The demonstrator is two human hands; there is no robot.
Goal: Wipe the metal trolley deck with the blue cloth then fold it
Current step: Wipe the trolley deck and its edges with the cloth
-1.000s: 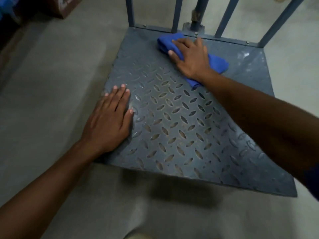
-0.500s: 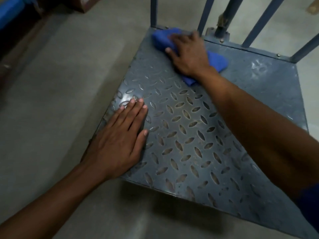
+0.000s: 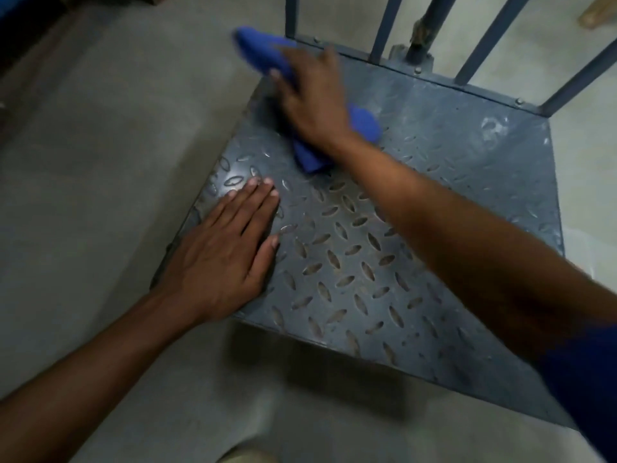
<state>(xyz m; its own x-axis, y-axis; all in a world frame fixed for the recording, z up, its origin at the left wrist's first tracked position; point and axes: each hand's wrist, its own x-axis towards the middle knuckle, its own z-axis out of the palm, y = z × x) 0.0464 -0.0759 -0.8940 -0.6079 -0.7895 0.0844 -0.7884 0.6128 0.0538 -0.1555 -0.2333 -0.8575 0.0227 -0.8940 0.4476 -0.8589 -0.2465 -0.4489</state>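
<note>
The grey metal trolley deck (image 3: 434, 208) with a raised diamond tread fills the middle of the view. The blue cloth (image 3: 362, 123) lies bunched at the deck's far left corner, and one end of it sticks out past the edge. My right hand (image 3: 312, 98) presses flat on the cloth, fingers spread over it. On the deck's near left edge my left hand (image 3: 223, 259) rests flat, fingers straight and together. The picture is blurred around the right hand.
Blue upright handle bars (image 3: 494, 31) rise from the deck's far edge. White smudges (image 3: 494, 125) mark the far right corner of the deck. Concrete floor (image 3: 100, 162) surrounds the trolley. A dark blue object (image 3: 20, 25) lies at the top left.
My right hand has slid the cloth leftward along the far edge, so its end now hangs past the left corner. The camera has shifted; my left hand stays flat on the deck.
</note>
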